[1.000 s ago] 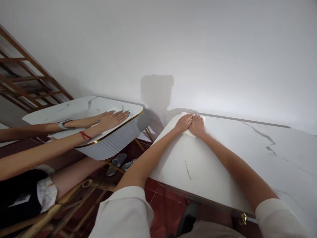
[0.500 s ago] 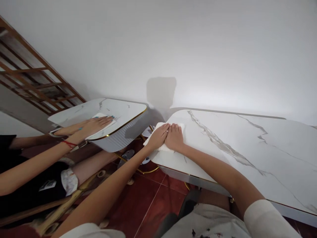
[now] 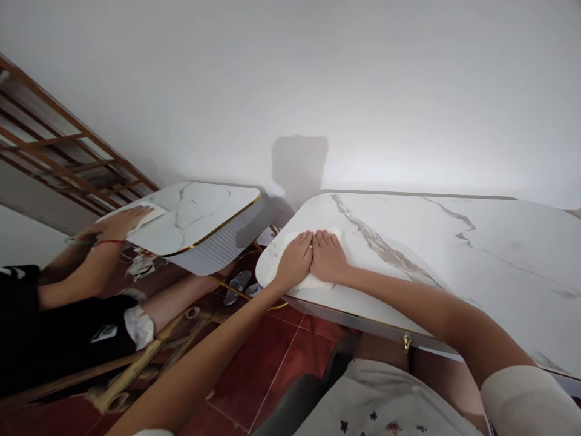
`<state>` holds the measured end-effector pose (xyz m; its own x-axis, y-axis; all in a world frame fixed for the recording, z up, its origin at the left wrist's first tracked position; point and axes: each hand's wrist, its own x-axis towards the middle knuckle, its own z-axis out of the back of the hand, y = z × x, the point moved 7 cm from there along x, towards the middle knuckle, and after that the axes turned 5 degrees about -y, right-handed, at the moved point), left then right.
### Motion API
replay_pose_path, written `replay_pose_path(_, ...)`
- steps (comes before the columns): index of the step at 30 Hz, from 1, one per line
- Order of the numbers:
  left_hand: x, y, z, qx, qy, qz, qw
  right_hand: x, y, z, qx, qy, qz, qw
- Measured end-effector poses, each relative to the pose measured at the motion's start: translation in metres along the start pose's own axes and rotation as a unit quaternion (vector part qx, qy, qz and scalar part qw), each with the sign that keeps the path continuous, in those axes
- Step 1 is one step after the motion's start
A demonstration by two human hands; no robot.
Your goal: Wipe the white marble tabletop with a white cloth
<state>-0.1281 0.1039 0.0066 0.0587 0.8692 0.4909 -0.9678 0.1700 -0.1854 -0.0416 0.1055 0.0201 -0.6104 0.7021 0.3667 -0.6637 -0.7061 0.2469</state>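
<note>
My left hand (image 3: pixel 294 261) and my right hand (image 3: pixel 328 257) lie flat side by side, fingers stretched out, pressing a white cloth (image 3: pixel 313 280) onto a white marble-patterned table (image 3: pixel 454 266). The cloth sits near the table's left rounded corner and is mostly hidden under my palms; only its edges show. Both forearms reach forward from my white sleeves.
To the left, another person's hands (image 3: pixel 118 223) press a white cloth on a smaller marble table (image 3: pixel 200 212) with a gold rim. That person's legs and a wooden chair frame (image 3: pixel 136 363) are below. Sandals (image 3: pixel 238 284) lie on the red tiled floor. A white wall is behind.
My hands have slid the cloth from the far edge of the table back toward the near left corner. The other person's hands have pulled back to the left across their table.
</note>
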Motion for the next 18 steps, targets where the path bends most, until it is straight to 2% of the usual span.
replay_pose_path(4, 0.045, -0.012, -0.020, -0.021, 0.001, -0.017, 1.000, 0.023, -0.040, 0.002, -0.022, -0.001, -0.016, 1.000)
replay_pose_path(10, 0.108, -0.007, -0.043, -0.067, -0.013, -0.016, 0.998, 0.069, -0.087, 0.002, -0.030, -0.019, -0.018, 0.999)
replay_pose_path(14, 0.140, -0.001, -0.052, -0.081, -0.027, -0.034, 0.996, 0.103, -0.115, -0.005, -0.025, -0.025, -0.030, 0.999)
replay_pose_path(18, 0.164, 0.010, -0.062, -0.050, -0.047, -0.039, 0.997, 0.134, -0.132, -0.011, -0.019, -0.025, 0.006, 0.999)
